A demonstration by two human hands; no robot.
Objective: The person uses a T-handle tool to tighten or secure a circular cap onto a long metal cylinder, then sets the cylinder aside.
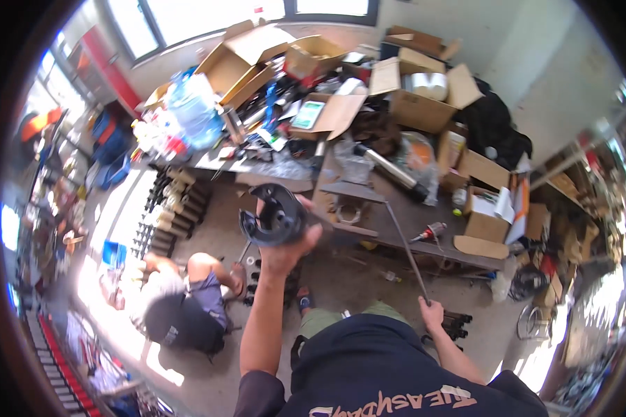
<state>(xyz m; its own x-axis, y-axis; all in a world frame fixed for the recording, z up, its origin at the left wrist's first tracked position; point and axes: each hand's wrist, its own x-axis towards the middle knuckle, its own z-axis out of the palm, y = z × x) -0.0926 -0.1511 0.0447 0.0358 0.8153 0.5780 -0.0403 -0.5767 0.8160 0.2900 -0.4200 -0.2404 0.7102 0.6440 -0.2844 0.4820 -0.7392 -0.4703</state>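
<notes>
My left hand (pixel 292 254) is raised in front of me, wrapped round a black, roughly cylindrical part (pixel 275 226). A C-shaped gap and a hollow show at the part's upper end. Low at my right side, my right hand (pixel 432 316) is closed round the near end of a long, thin metal rod (pixel 406 250). The rod slants up and to the left, and its far end reaches the workbench (pixel 389 240). On that bench, right of the rod, lies a red and silver tool or fitting (pixel 431 232) whose kind I cannot make out.
Open cardboard boxes (pixel 424 104), a large blue water bottle (pixel 193 111) and a metal tube (pixel 391 172) crowd the bench. A person in a dark cap (pixel 177 323) sits low on the left. Rows of black and cream cylinders (pixel 168 212) stand behind them.
</notes>
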